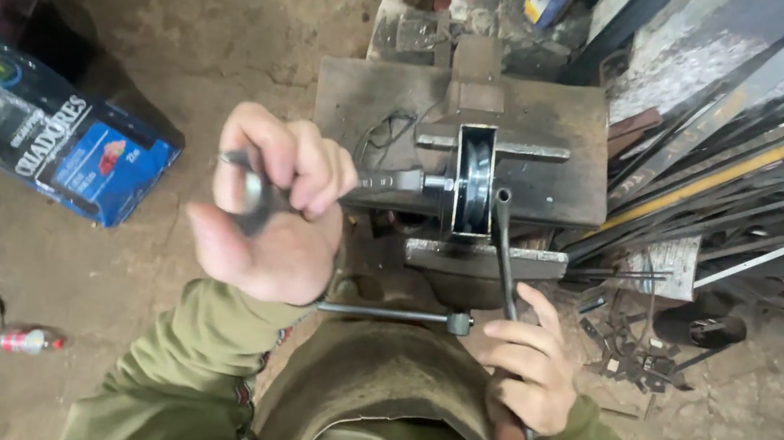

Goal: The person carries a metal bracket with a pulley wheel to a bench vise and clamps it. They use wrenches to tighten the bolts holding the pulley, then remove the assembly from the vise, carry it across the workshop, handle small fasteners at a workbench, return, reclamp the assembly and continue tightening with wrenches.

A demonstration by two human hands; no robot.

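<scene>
- Two hands on tools here, both working at a bench vise (472, 261) that clamps a grooved metal wheel (474, 182) standing on edge between its jaws.
- left hand (273, 204) is curled around the handle of a wrench (387, 181), which runs sideways to the hub on the wheel's left face. Hand is a bit blurred, so the exact grip is hard to read.
- right hand (530, 359) is wrapped around a second long tool (506, 260), its upper end sitting at the wheel's right side.
- vise's sliding handle bar (395, 314) sticks out level just below, between the two hands.
- vise sits on a worn steel block (565, 132).
- off to the left on the dirt floor (186, 21): a blue plastic bag (68, 147) and a small bottle (18, 340).
- right side is a heap of metal bars and strips (752, 167).
</scene>
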